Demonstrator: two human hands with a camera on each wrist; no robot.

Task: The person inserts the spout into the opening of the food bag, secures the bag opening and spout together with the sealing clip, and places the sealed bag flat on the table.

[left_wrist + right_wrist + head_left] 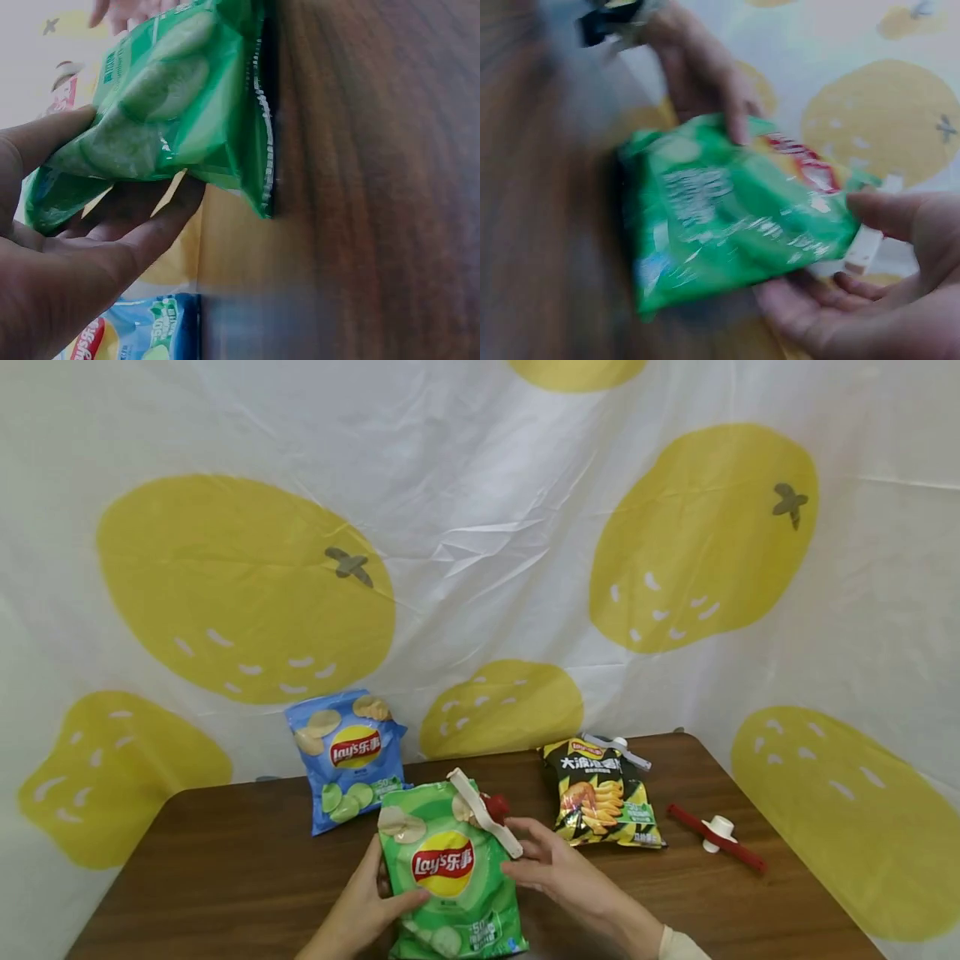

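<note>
My left hand (367,893) holds a green Lay's chip bag (450,893) by its left side, thumb across the front and fingers behind, as the left wrist view shows. A white bag clip (483,814) with a red cap (497,807) sits slantwise across the bag's top right corner. At that side my right hand (558,868) has its thumb and fingers spread apart, fingertips right at the bag's edge and the clip's lower end. In the right wrist view the green bag (727,217) is blurred, with the right fingers partly hidden behind it.
A blue Lay's bag (348,760) leans against the lemon-print curtain (480,568) at the back left. On the right of the brown table (225,860) lies a black chip bag (600,793) with a grey clip (633,758). A red clip (738,852) with a white cap (722,827) lies near the right edge.
</note>
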